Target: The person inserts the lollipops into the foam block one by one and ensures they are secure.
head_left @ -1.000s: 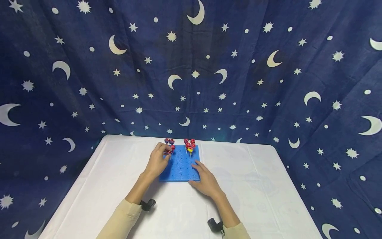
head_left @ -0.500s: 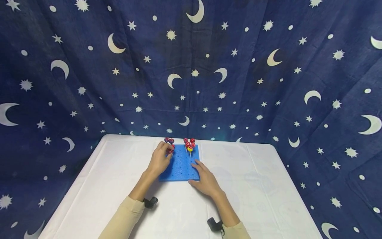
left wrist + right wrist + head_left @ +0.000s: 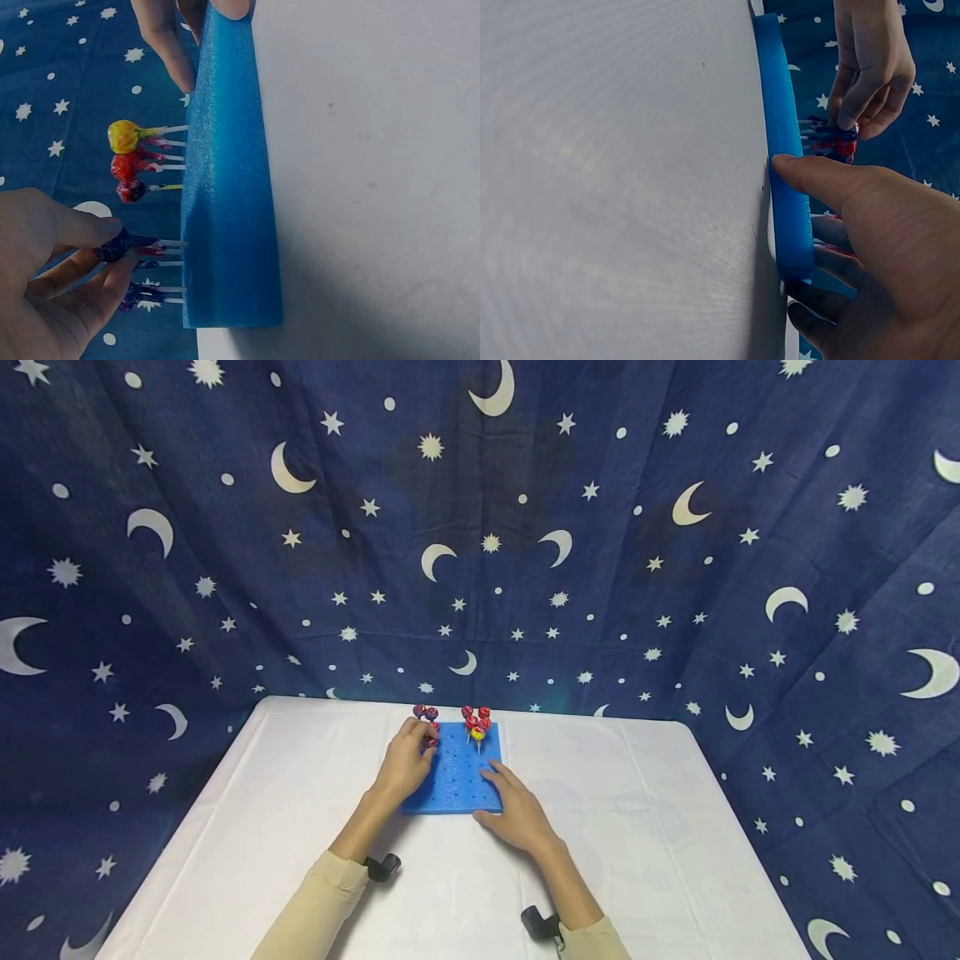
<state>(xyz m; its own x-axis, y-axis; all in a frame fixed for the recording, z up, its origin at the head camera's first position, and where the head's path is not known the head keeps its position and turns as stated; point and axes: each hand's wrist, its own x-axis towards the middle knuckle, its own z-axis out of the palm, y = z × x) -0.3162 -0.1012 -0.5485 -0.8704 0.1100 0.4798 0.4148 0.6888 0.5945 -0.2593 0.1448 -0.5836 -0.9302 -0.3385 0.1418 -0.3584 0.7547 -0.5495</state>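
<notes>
A blue foam board with small holes lies on the table, and lollipops stand in it in two groups. My left hand is at the left group, its thumb and fingers pinching the head of a dark-wrapped lollipop. In the left wrist view that lollipop's white stick meets the board's top; how deep it sits I cannot tell. Other dark blue and red lollipops stand just behind. My right hand rests at the board's near right corner, thumb on the front edge, fingers spread along the right side.
Toward the board's back right stand several red lollipops and a yellow one. A white cloth covers the table. Behind it hangs a dark blue curtain with moons and stars. Each wrist wears a black camera.
My left hand has shifted slightly right over the left group, still at the lollipop. My right hand stays in place at the board's corner.
</notes>
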